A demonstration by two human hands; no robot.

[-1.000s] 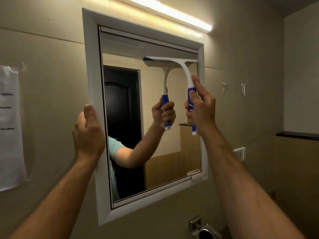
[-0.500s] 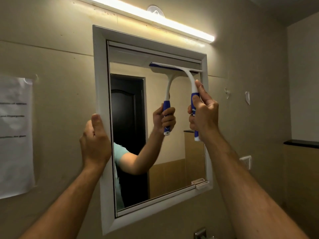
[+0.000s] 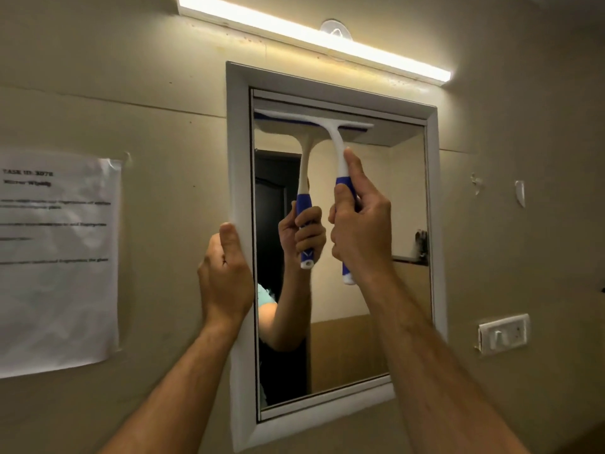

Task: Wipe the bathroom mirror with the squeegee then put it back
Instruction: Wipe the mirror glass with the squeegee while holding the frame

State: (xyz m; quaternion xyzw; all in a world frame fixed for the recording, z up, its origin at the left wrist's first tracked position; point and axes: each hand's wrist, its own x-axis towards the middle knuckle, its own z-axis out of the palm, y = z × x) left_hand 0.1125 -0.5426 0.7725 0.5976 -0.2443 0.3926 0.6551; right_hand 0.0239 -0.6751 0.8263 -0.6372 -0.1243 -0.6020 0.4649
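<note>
The white squeegee (image 3: 330, 132), blue-gripped, presses its blade against the mirror (image 3: 402, 224) top; right hand (image 3: 360, 231) grips its handle, left hand (image 3: 226, 276) clasps the white frame (image 3: 237, 142).

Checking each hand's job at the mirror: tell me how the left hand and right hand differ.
The left hand grips the mirror frame at its left edge; the right hand grips the squeegee handle. The right hand is higher, over the glass; the left hand is beside the glass. Both are bare and curled round something.
</note>
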